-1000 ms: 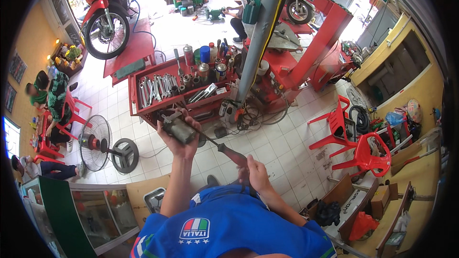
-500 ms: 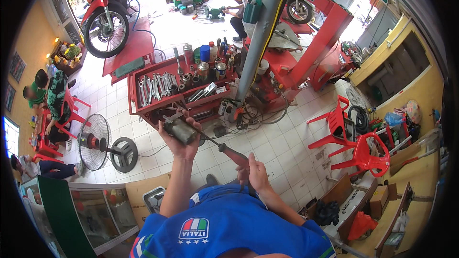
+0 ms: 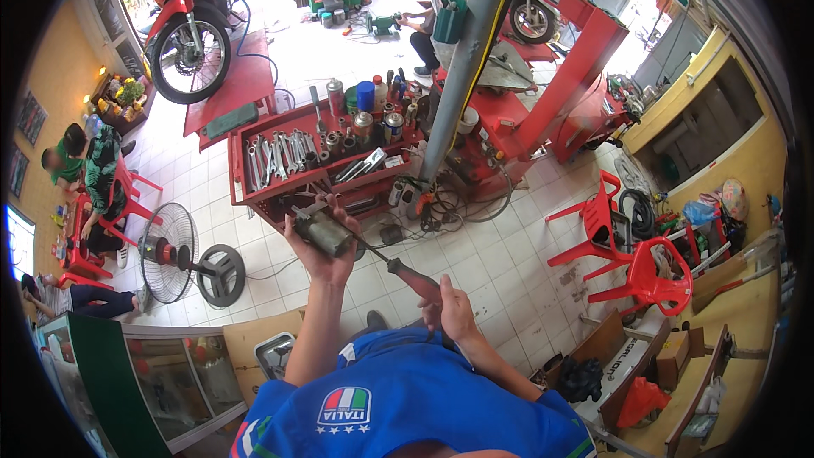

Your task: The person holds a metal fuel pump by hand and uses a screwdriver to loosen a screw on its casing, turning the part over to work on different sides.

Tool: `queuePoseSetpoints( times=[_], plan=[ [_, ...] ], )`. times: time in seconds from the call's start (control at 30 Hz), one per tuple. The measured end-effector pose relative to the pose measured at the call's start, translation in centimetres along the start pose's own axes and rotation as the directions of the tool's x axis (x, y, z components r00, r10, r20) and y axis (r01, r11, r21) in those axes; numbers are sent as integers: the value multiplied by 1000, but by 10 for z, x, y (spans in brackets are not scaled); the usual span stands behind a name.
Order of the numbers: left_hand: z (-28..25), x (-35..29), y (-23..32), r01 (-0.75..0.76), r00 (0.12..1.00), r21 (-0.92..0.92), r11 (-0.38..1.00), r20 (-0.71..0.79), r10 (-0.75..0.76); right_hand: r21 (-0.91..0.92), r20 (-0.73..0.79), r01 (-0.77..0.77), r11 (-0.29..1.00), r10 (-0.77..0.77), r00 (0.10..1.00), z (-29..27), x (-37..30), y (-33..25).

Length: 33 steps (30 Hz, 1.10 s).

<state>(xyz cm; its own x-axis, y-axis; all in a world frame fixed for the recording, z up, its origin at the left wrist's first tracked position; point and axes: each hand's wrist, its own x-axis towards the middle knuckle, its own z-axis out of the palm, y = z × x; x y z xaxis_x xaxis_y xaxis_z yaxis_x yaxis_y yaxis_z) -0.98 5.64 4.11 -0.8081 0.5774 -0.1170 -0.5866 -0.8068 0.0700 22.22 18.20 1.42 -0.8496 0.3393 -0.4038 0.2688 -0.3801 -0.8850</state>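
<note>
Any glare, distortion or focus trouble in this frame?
Head view: daylight washes out the floor toward the top; fisheye curves the glass case at lower left; head view, centre: the metal cylinder and screwdriver look reasonably sharp.

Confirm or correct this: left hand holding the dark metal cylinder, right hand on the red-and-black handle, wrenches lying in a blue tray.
The colour is wrong: the head view shows a red tray. The rest stands: wrenches in it, left hand holding the cylinder, right hand on the handle.

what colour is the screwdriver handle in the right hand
Red with black; the head view shows the screwdriver handle best, where it sticks out of the right hand.
</note>
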Motion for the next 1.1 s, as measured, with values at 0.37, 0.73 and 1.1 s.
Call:
queuePoseSetpoints(
  times=[0.37, 0.73, 1.1],
  plan=[
    [13, -3, -1, -86, 993, 48, 995, -73, 89, -217, -78, 302, 928, -325, 943, 15, -3, -12],
    [-26, 8, 15, 29, 987, -51, 998, 158, -21, -342, -103, 332, 879, -387, 916, 18, -2, -8],
    [-19, 3, 8, 7, 1000, -45, 999, 3, -7, -79, 19, 7, 997, -6, 1000, 1, 1, 3]
  ],
)
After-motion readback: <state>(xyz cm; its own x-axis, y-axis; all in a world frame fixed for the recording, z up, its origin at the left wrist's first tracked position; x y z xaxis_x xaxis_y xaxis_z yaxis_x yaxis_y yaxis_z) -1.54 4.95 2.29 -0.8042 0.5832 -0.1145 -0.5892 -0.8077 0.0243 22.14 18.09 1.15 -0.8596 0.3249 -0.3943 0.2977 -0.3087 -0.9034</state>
